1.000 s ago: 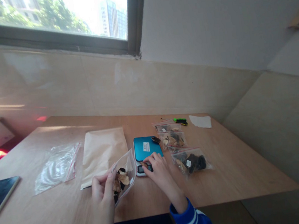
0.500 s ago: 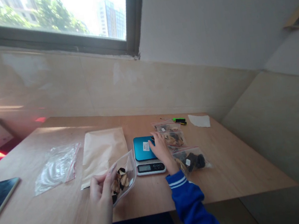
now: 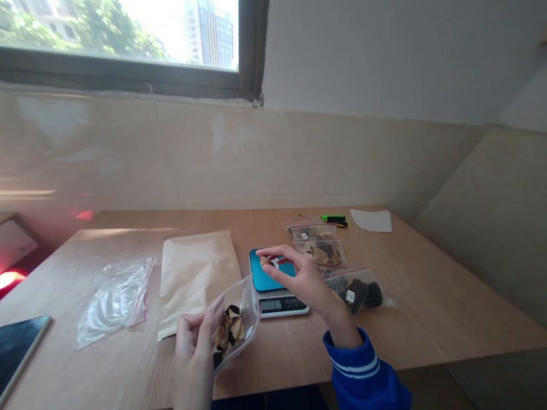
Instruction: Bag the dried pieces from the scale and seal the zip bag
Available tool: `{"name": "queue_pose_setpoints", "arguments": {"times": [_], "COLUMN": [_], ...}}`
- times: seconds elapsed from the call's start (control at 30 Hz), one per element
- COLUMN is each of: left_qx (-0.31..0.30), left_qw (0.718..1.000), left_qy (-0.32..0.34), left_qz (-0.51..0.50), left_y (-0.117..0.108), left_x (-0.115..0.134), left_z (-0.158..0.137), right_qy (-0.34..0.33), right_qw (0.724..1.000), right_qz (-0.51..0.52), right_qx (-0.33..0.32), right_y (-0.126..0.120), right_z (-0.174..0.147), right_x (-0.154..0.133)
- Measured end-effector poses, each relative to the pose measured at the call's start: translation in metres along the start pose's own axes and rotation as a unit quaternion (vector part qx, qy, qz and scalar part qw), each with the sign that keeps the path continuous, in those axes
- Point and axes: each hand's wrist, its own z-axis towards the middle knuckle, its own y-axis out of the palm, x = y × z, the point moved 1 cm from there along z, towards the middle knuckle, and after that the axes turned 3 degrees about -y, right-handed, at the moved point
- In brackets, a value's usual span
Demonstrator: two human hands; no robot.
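My left hand (image 3: 194,340) is closed on the edge of a clear zip bag (image 3: 249,305), tilted above the table's front. Inside the bag lie curled dried pieces (image 3: 236,327), tan and black. Over the kitchen scale (image 3: 263,279), my right hand (image 3: 308,281) pinches a small brownish dried piece (image 3: 265,260) between thumb and fingers. The scale has a blue platform with a white label, partly covered by that hand. Its display (image 3: 270,305) is lit, but I cannot read the figure surely.
Filled zip bags (image 3: 327,251) lie right of the scale, one with dark lumps (image 3: 363,294). A kraft paper bag (image 3: 196,269), empty-looking clear bags (image 3: 114,300) and a tablet (image 3: 8,354) lie leftward. A green-black marker (image 3: 333,218) and white paper (image 3: 372,220) are at the back right.
My right hand has drawn back from the far right of the scale's platform and risen, its fingers now pinching a small piece. The left hand still holds the bag. The view has shifted slightly.
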Motion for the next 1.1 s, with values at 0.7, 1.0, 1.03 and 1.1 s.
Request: {"name": "queue_pose_setpoints", "arguments": {"times": [0.7,1.0,1.03,1.1], "left_qx": [-0.196,-0.295,-0.275,-0.228], "left_qw": [0.962,0.95,0.959,0.973], "left_qy": [-0.16,-0.084,-0.064,-0.037], "left_qz": [-0.107,-0.053,-0.035,-0.001], "left_y": [0.009,0.012,0.012,0.015], "left_x": [0.022,0.023,0.021,0.017], "left_z": [-0.01,-0.019,-0.018,-0.016], "right_qy": [0.077,0.138,0.143,0.155], "right_qw": [0.983,0.896,0.89,0.883], "right_qz": [0.164,0.194,0.195,0.188], "right_qx": [0.0,0.374,0.386,0.401], "right_y": [0.007,0.019,0.017,0.014], "right_z": [-0.055,-0.069,-0.07,-0.075], "right_x": [-0.014,-0.002,-0.003,-0.003]}}
